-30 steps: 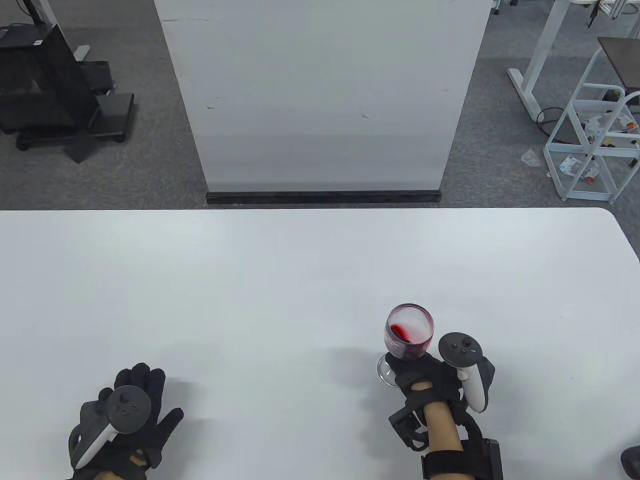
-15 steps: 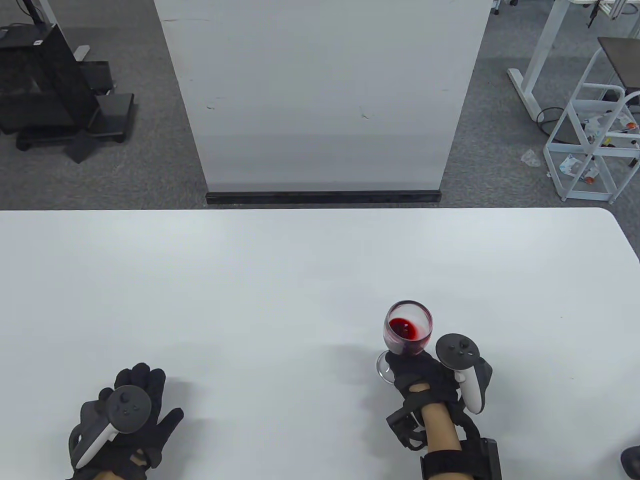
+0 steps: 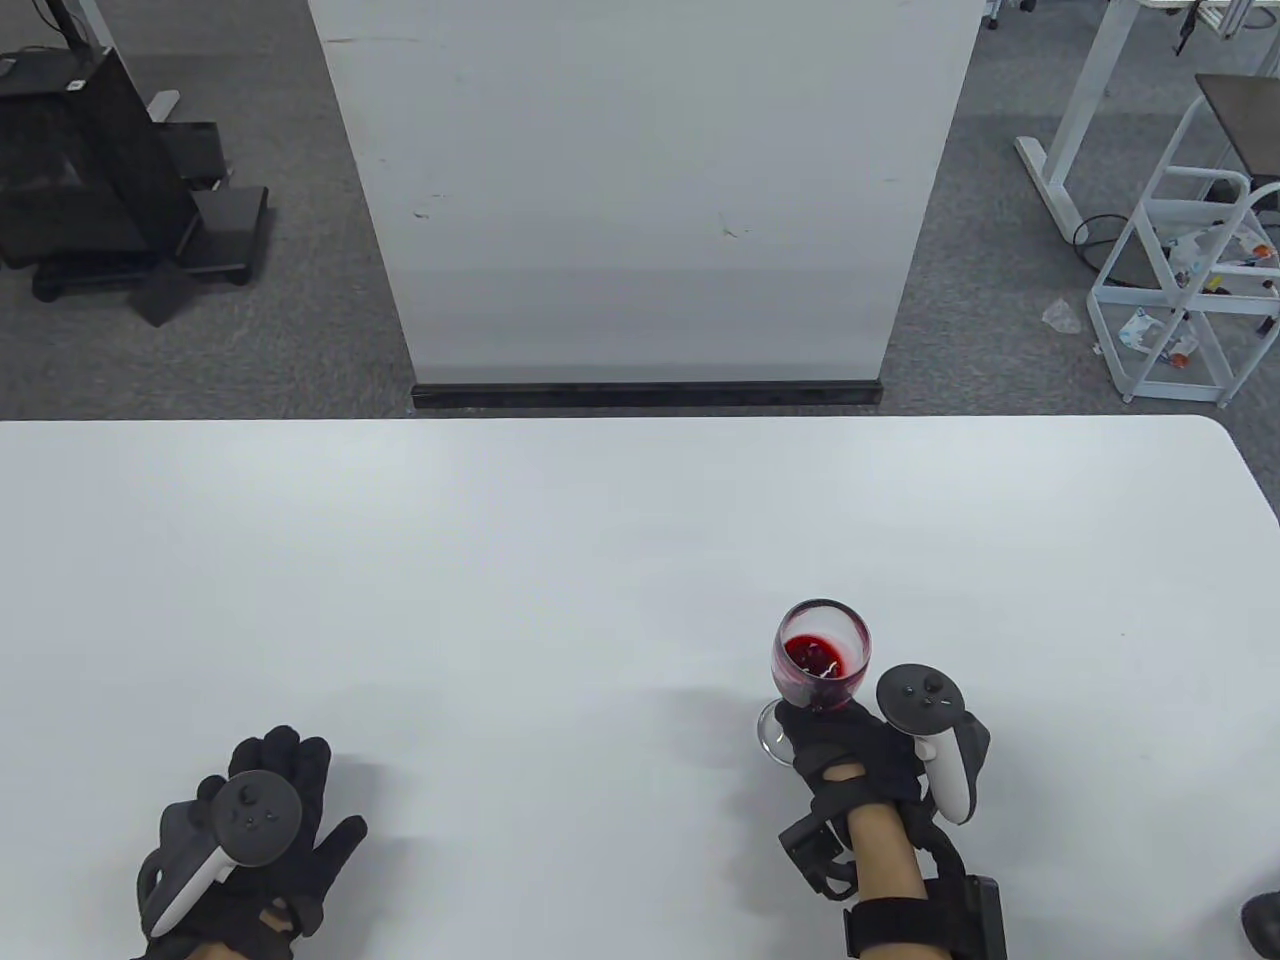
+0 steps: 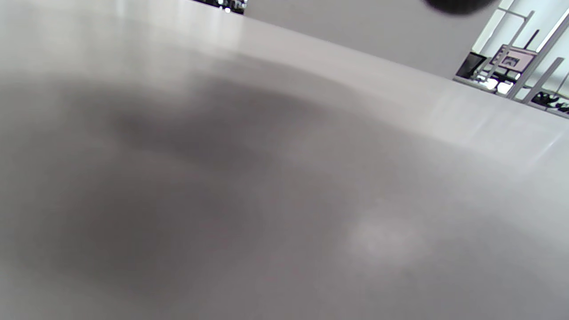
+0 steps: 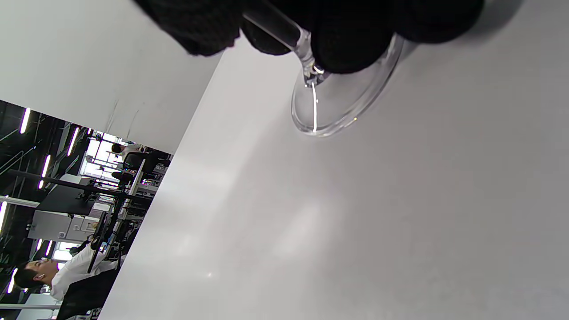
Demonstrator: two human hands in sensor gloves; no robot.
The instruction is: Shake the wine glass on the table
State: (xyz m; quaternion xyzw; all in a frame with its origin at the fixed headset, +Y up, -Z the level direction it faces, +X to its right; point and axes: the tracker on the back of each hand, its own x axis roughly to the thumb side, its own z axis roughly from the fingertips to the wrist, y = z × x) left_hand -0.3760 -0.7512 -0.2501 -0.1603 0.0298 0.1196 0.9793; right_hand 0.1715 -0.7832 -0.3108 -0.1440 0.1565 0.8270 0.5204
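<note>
A clear wine glass (image 3: pixel 820 655) with red wine in its bowl stands at the front right of the white table (image 3: pixel 560 560). My right hand (image 3: pixel 845 745) grips its stem from the near side. In the right wrist view my gloved fingers (image 5: pixel 346 40) close around the stem just above the round foot (image 5: pixel 338 106), which sits on or very close to the tabletop. My left hand (image 3: pixel 265 830) rests palm down on the table at the front left, fingers spread, holding nothing. The left wrist view shows only blurred tabletop.
A white upright panel (image 3: pixel 640 190) stands on the floor behind the table's far edge. A black stand (image 3: pixel 110 180) is at the back left and a white frame cart (image 3: pixel 1190 270) at the back right. The table's right corner is rounded.
The glass and my right hand shifted slightly left and back, then right again. The wine swirled from the bowl's left side toward its middle. My left hand stayed still.
</note>
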